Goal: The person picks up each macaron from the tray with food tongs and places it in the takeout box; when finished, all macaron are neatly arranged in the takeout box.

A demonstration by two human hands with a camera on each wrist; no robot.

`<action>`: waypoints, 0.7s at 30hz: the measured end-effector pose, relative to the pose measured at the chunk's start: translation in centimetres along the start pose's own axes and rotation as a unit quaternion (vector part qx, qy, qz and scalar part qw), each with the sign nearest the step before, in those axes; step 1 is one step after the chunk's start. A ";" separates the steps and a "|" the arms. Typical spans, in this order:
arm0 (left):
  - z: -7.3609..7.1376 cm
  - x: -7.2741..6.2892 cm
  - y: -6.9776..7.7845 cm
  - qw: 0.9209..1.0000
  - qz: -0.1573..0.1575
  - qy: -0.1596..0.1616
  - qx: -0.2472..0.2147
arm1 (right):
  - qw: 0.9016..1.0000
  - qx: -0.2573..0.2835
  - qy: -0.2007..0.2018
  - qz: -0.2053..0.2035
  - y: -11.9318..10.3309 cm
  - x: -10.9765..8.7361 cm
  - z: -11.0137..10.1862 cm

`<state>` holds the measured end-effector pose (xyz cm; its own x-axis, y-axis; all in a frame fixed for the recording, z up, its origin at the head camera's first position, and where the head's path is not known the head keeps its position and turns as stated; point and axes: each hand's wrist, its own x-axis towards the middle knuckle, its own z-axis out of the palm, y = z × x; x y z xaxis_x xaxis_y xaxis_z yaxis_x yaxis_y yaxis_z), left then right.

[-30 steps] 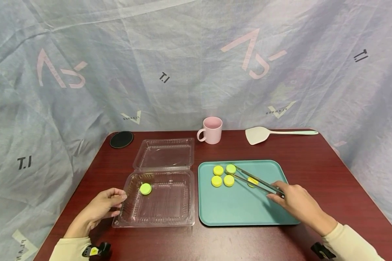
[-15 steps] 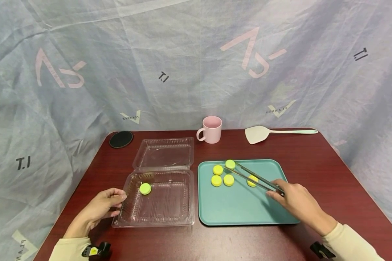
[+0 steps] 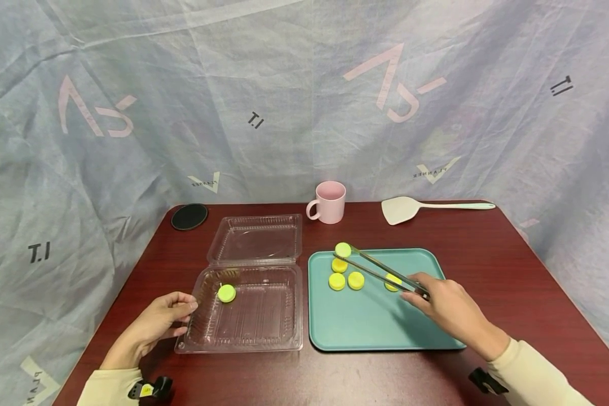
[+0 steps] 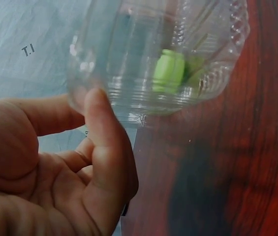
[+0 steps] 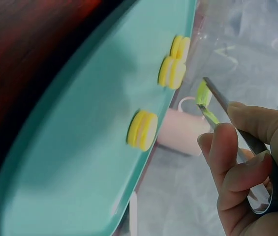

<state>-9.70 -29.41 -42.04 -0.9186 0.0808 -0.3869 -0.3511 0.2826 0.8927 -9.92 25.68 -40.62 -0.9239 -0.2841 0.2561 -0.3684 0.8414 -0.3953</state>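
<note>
- green macaron (image 3: 343, 250) is held up by tongs (image 3: 385, 268) squeezed in right hand (image 3: 449, 307)
- clear container (image 3: 256, 318) is pinched at its edge by left hand (image 3: 154, 322), presumably for steadiness

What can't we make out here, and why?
Pink mug: inner bottom, head view, hidden by its near wall.
Tongs: handle end, head view, covered by the right hand.
Green macaron in clear clamshell container: left wrist view, blurred behind plastic.
Rightmost yellow macaron: head view, partly behind the tongs.
Left hand: left wrist view, cut off by left edge.
</note>
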 end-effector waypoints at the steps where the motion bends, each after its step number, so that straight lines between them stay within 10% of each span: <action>1: 0.0 0.0 0.0 1.000 -0.004 0.003 -0.002 | 1.000 0.001 -0.001 -0.001 -0.2 0.1 0.1; 21: 0.1 -0.1 0.2 1.000 0.000 0.009 0.015 | 0.997 0.043 0.009 -0.069 -4.1 1.7 1.2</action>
<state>-9.69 -29.27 -41.83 -0.9220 0.0643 -0.3819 -0.3452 0.3106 0.8857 -10.12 21.21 -39.67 -0.8618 -0.3856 0.3297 -0.5005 0.7525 -0.4281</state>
